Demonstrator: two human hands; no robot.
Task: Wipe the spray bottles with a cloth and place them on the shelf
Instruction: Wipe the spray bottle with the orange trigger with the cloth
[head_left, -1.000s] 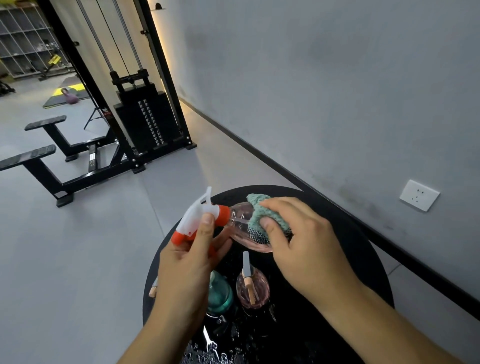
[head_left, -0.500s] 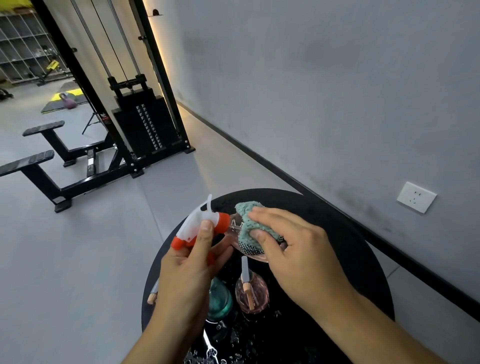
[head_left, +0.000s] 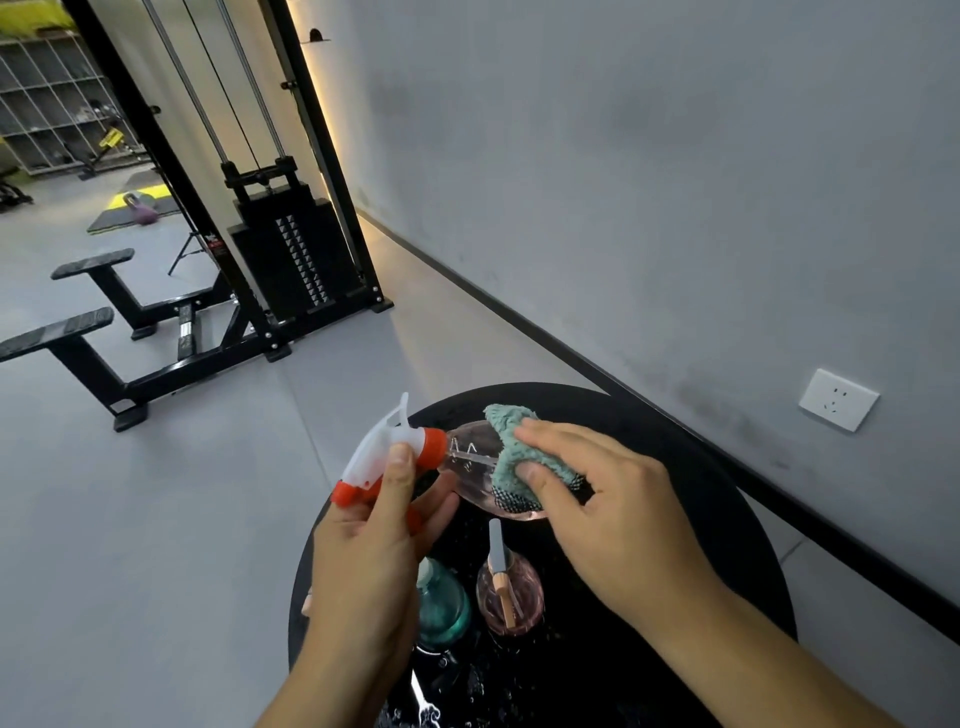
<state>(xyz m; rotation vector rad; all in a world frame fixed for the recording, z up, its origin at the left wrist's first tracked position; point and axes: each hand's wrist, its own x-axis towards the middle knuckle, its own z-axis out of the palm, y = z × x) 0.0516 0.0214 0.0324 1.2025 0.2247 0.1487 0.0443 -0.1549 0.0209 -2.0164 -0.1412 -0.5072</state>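
Head view: our left hand (head_left: 371, 561) gripped the pink bottle (head_left: 480, 470) by its sprayer above the table's (head_left: 727, 519) far edge, while our right hand (head_left: 597, 499) pinched a cloth (head_left: 514, 449) against it.

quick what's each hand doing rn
Left hand: grips the pink spray bottle by its sprayer head.
Right hand: presses the teal cloth on it.

cable machine (head_left: 291, 249), bench (head_left: 78, 332), wall socket (head_left: 837, 399)
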